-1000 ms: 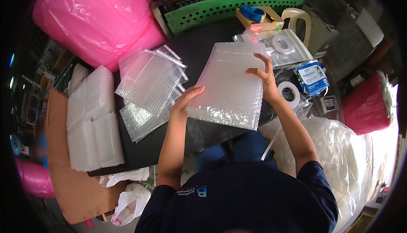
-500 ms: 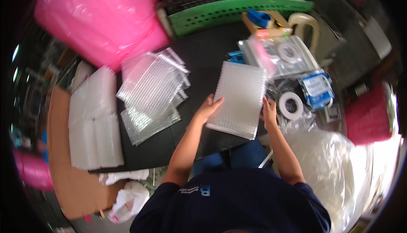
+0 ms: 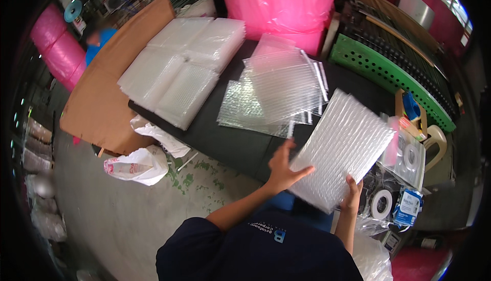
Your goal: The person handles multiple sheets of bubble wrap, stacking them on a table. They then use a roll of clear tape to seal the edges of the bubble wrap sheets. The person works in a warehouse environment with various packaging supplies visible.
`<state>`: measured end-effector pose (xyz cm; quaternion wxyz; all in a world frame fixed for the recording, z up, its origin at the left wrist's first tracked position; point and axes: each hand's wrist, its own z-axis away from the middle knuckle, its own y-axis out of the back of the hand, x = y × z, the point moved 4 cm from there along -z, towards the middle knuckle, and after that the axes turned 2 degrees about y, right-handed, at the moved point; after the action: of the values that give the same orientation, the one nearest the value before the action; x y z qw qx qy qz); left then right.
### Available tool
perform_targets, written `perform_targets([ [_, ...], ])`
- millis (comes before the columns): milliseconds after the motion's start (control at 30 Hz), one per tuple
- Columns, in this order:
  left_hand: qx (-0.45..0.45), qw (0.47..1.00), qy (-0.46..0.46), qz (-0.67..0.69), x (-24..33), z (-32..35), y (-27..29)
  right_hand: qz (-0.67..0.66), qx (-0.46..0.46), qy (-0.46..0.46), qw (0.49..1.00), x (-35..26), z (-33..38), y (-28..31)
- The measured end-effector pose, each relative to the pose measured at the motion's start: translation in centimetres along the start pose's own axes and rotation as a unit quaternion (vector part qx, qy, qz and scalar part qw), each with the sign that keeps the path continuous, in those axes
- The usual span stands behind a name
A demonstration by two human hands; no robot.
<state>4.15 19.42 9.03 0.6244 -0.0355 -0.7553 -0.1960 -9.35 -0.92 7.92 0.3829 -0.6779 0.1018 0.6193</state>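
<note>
looks like the handling step, bubble-wrap stack [image 3: 342,145] right of centre in frame, right hand [image 3: 351,194] pinching its lower edge, left hand [image 3: 283,172] splayed with thumb on it, next move probably needs a firmer left grip

The left hand [image 3: 284,171] is smeared by motion, as is the near edge of the bubble-wrap pieces [image 3: 342,150]. Most fingers of the right hand [image 3: 352,195] are hidden, probably behind those pieces. The top edge cuts off the big pink roll [image 3: 279,0]; the bottom edge crops the clear plastic bag [image 3: 372,258]. A distant blue-clothed person [image 3: 102,43] is blurred.
</note>
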Motion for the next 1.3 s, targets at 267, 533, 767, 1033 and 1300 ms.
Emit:
perform_targets([
  [267,0.067,0.923,0.117,0.361,-3.2,4.9,6.8,-0.100,-0.066,-0.071,0.990,5.7,-1.0,-14.0],
  [533,0.207,0.940,0.069,0.261,-10.4,1.3,17.4,-0.038,-0.291,0.000,0.956,6.0,1.7,-23.2],
  [767,0.238,0.833,-0.057,0.497,-7.5,-6.7,34.0,0.147,-0.162,0.044,0.975,8.0,0.6,-17.3],
  [1033,0.261,0.855,0.179,0.412,-22.3,-10.4,41.4,0.651,-0.075,0.227,0.720,14.2,0.5,-7.8],
  [1300,0.223,0.856,0.239,0.401,-20.3,-11.9,42.4,0.693,-0.094,0.212,0.683,14.7,1.1,-8.1],
])
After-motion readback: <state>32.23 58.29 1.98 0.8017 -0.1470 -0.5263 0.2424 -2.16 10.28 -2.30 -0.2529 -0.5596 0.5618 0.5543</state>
